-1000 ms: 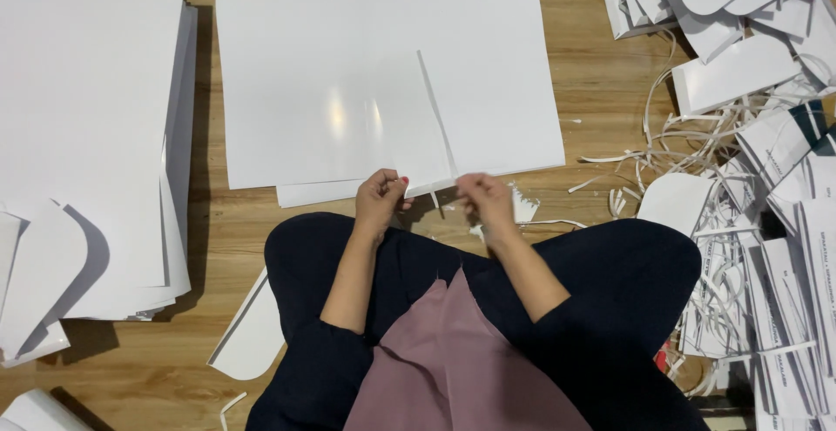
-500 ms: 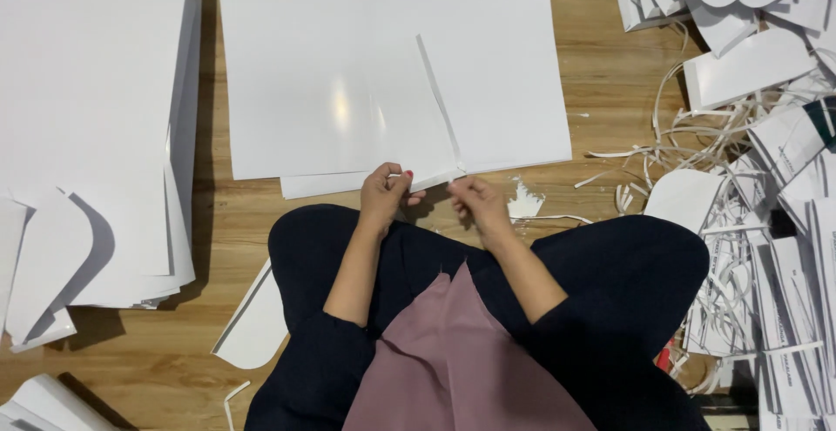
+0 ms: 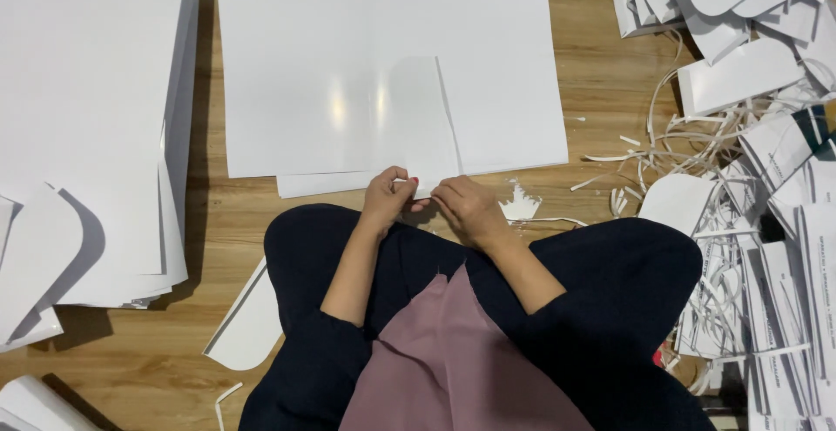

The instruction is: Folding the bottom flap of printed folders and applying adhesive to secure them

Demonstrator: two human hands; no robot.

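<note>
Floor: I see wooden floor [image 3: 601,65], paper all around.
Hands: left hand [image 3: 387,198] and right hand [image 3: 466,209] close together, pinching the white sheet [image 3: 383,74]'s near edge.
Done: cut shapes [image 3: 740,74] and trimmings [image 3: 679,148] right of them.
Left: uncut stack [image 3: 87,91] to their left.

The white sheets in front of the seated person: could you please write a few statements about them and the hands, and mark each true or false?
1. Both hands pinch the near edge of the large white sheet. True: the left hand and right hand meet at that edge.
2. The floor is grey carpet. False: it is wood.
3. A stack of white sheets lies to the person's left. True.
4. The paper strips lie to the person's left. False: they are on the right, beside the cut pieces.
5. The left hand holds scissors. False: no scissors show.
</note>
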